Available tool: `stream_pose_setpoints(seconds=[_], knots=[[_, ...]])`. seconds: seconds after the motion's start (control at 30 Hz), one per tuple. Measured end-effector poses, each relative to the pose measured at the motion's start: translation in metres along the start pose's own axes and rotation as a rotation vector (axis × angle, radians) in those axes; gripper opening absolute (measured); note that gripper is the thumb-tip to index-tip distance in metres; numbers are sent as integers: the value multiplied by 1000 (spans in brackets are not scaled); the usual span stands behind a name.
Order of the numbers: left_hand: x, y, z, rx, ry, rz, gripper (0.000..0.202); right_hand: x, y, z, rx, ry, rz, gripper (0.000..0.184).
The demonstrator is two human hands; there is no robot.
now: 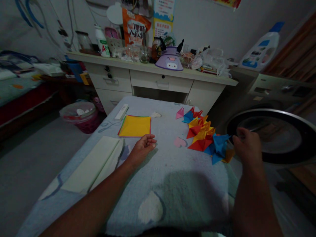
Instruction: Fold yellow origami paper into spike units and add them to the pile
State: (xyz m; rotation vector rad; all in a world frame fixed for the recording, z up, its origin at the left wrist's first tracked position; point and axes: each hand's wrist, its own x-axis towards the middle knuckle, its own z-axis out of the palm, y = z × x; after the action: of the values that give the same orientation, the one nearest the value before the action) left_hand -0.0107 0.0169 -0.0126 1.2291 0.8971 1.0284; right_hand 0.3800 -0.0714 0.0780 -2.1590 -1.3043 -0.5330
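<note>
My left hand (142, 148) rests on the blue-grey cloth (172, 184) that covers the table, fingers loosely curled and holding nothing, just below a stack of coloured paper squares (135, 126) with a yellow sheet on top. My right hand (247, 145) hovers at the table's right edge, fingers curled, its tips touching or just beside a blue folded paper piece (219, 146). That piece lies at the near end of a row of several folded paper figures (201, 131) in red, yellow, orange and blue. A pink folded piece (180, 113) sits at the far end.
A white folded sheet (92, 164) lies at the table's left. A small white box (121, 112) sits beyond the paper stack. A cluttered white desk (158, 79) stands behind, a pink bin (79, 116) on the floor left, a washing machine (271, 131) right.
</note>
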Motion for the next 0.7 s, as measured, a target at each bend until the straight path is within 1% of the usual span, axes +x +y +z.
stream_pose_setpoints(seconds=[0.03, 0.1, 0.13, 0.17, 0.23, 0.3, 0.33, 0.4, 0.47, 0.57, 0.7], knots=[[0, 0, 0, 2, -1, 1, 37, -2, -10, -5, 39, 73, 28, 39], [0, 0, 0, 10, -5, 0, 37, -8, -34, -11, 143, 162, 53, 40], [0, 0, 0, 15, -8, 0, 37, -12, -48, -12, 203, 182, 48, 38], [0, 0, 0, 19, -11, 2, 37, -16, -64, -11, 264, 176, 11, 35], [0, 0, 0, 25, -19, 7, 37, -26, -96, -7, 373, 58, -141, 26], [-1, -1, 1, 33, -21, 13, 36, -37, -128, 2, 457, -146, -315, 19], [-1, -1, 1, 43, -20, 17, 35, -44, -142, 7, 479, -254, -392, 18], [-1, -2, 1, 78, -19, 34, 33, -57, -166, 21, 470, -426, -494, 20], [-2, -3, 1, 136, -27, 61, 31, -71, -182, 36, 431, -531, -546, 21], [-4, -4, 1, 236, -59, 99, 27, -90, -193, 60, 380, -563, -555, 26], [-6, 0, 2, 375, -81, 148, 19, -108, -193, 84, 312, -576, -530, 27]])
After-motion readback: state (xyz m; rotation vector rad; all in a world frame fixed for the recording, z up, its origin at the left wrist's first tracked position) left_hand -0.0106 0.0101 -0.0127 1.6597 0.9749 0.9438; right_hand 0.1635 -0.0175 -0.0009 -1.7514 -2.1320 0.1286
